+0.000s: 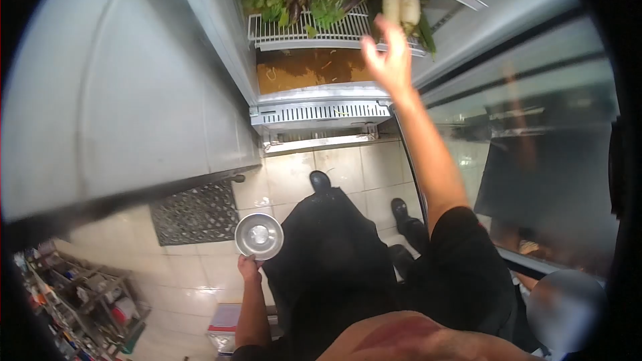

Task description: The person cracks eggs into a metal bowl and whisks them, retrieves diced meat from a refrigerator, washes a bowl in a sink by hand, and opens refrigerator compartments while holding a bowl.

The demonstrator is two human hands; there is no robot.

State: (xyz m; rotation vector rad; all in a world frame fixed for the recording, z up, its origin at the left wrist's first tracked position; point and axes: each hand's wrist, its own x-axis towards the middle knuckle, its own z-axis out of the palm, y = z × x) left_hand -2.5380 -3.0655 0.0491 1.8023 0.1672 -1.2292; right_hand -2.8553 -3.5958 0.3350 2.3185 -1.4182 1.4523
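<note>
My left hand (pixel 250 267) grips the rim of a round metal bowl (pixel 259 236), held low at my left side; no contents show in it. My right hand (pixel 390 57) reaches into the open fridge with thumb and fingers apart, holding nothing. Just beyond its fingertips lie white radishes (pixel 401 1) on a white wire shelf (pixel 307 35). Leafy greens (pixel 328 10) and dark purple eggplants (pixel 294 5) fill the left of that shelf. Whether my fingers touch a radish I cannot tell.
The glass fridge door (pixel 535 154) stands open on my right. Beneath the wire shelf is a brown, wet-looking fridge floor (pixel 314 70). A black perforated mat (pixel 195 214) lies on the tiles, and a cluttered rack (pixel 93 294) stands lower left. Another person's shoe (pixel 399 208) shows near the door.
</note>
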